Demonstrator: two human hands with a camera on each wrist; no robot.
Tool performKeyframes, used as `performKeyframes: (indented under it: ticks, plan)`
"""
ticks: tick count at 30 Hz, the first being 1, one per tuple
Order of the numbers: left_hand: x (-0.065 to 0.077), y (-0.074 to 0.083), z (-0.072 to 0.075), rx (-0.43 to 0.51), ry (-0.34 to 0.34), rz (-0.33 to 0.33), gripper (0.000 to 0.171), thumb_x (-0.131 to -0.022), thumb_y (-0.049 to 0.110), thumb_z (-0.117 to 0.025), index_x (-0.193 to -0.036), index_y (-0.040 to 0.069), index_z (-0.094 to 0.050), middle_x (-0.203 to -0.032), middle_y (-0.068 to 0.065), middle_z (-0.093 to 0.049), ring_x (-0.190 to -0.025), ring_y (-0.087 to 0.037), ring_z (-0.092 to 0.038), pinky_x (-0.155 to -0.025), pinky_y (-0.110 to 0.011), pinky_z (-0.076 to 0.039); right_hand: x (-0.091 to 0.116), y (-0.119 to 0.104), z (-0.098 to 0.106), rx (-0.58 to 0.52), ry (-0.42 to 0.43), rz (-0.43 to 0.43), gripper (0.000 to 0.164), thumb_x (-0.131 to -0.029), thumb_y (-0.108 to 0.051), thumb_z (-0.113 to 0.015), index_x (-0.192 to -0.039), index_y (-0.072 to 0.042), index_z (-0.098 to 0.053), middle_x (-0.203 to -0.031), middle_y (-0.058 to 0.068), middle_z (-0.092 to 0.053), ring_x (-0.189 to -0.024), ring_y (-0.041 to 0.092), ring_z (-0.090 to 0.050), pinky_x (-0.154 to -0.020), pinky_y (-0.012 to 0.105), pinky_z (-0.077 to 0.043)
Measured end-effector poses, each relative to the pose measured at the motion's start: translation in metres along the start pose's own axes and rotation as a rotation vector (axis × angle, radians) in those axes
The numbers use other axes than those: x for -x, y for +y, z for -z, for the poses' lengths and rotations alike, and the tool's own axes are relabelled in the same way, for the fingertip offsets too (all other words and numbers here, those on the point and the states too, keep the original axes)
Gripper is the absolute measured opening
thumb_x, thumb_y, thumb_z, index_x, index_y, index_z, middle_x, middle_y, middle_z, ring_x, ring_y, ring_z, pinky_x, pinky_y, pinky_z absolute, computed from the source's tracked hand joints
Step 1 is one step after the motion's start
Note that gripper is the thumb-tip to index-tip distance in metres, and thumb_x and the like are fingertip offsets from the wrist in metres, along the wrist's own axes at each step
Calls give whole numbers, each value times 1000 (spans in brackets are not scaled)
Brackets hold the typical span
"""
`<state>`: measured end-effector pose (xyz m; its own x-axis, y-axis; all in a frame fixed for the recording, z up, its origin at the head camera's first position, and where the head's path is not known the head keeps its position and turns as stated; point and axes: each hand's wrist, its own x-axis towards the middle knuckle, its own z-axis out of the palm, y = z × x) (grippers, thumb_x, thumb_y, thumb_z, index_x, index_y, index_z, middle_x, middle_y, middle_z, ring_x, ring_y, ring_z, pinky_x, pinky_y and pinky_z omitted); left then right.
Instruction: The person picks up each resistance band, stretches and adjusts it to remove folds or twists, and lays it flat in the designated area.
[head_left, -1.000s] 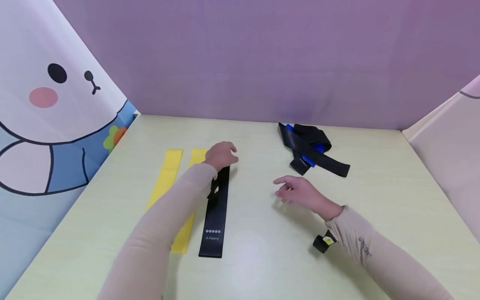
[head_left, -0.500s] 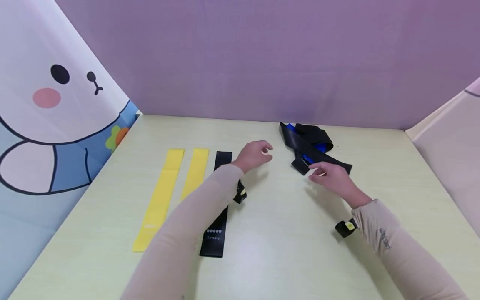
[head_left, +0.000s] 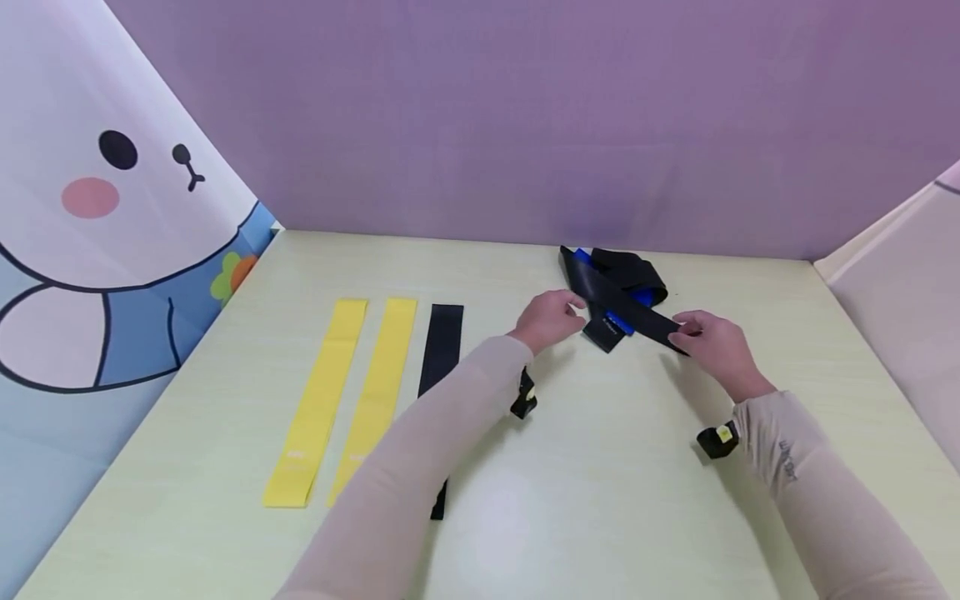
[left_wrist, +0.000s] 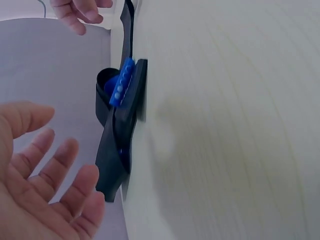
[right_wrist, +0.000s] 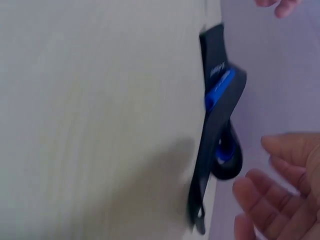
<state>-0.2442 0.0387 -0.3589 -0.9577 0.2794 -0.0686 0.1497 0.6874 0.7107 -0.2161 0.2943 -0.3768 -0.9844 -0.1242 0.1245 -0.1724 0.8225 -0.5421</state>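
A tangled pair of resistance bands, one black and one blue, lies at the back right of the table. My left hand hovers at the left of this tangle, and in the left wrist view its fingers are spread and loosely bent, holding nothing. At the tangle's right, my right hand hangs over the free end of the black band. In the right wrist view its fingers look relaxed and apart from the band. Part of the black band's end is hidden behind them in the head view.
Two yellow bands and another black band lie flat side by side on the left of the pale table. My left sleeve covers part of that black band. A purple backdrop rises behind the table's back edge.
Both hands have moved right: the left from over the flat black band to the tangle's left side, the right to the black band's free end. The bands appear unmoved.
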Motion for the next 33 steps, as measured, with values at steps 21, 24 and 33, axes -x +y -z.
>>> performKeyframes:
  ticks: [21,24,33]
  plan:
    - [-7,23,-40,58,-80,-109,31,-91,17,-63,-121,11,-66,-108,0,-68,-91,-9,-60,-74,-19,-45,-17,37,17,68,-315,-294,65,-94,-26,-55,-132,22,-34,-132,41,-39,-122,56,-35,-102,59,-29]
    - [-7,25,-42,70,-92,-111,31,-91,17,-64,-121,12,-65,-106,0,-67,-88,-9,-60,-73,-20,-45,-17,39,16,38,-289,-299,59,-91,-22,-58,-129,21,-41,-108,31,-62,-106,48,-52,-96,56,-36]
    - [-12,30,-50,-9,-93,-165,33,-90,18,-63,-122,16,-66,-107,2,-67,-95,-7,-58,-77,-16,-41,-22,42,15,-173,-270,-362,43,-92,-13,-59,-122,16,-51,-66,-9,-65,-59,3,-60,-63,24,-46]
